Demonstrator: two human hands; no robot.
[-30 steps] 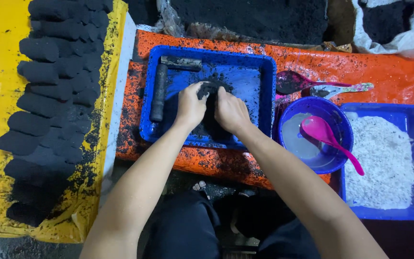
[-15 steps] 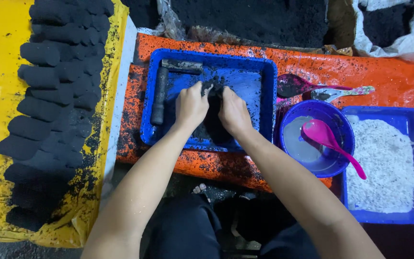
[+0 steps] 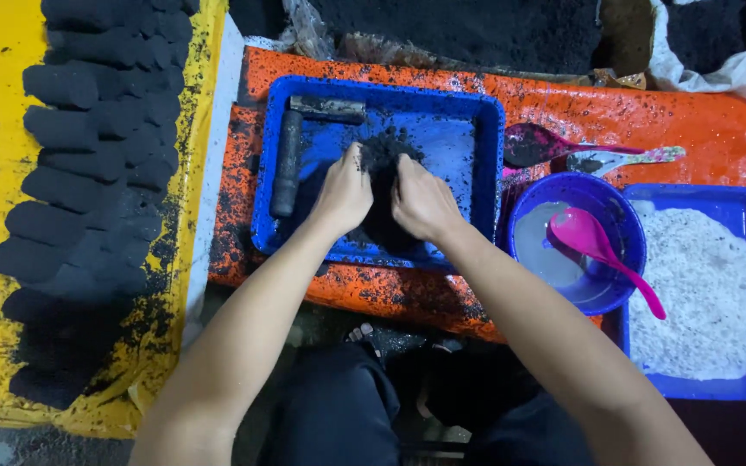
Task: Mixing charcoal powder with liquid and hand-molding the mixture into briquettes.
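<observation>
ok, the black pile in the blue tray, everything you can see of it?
The black pile is a loose, crumbly dark powder heaped mid-tray in the blue tray. The left hand and right hand press it from either side, fingers dusted black. Crumbs scatter across the tray floor. A dark cylindrical tool lies to its left, apart.

A: How is the light?
B: Bright and even from overhead; colours are saturated, shadows soft.
A: Any glare or blur?
B: Slight sheen on the bowl (image 3: 577,244) at three o'clock; the frame's six o'clock edge is dim.
</observation>
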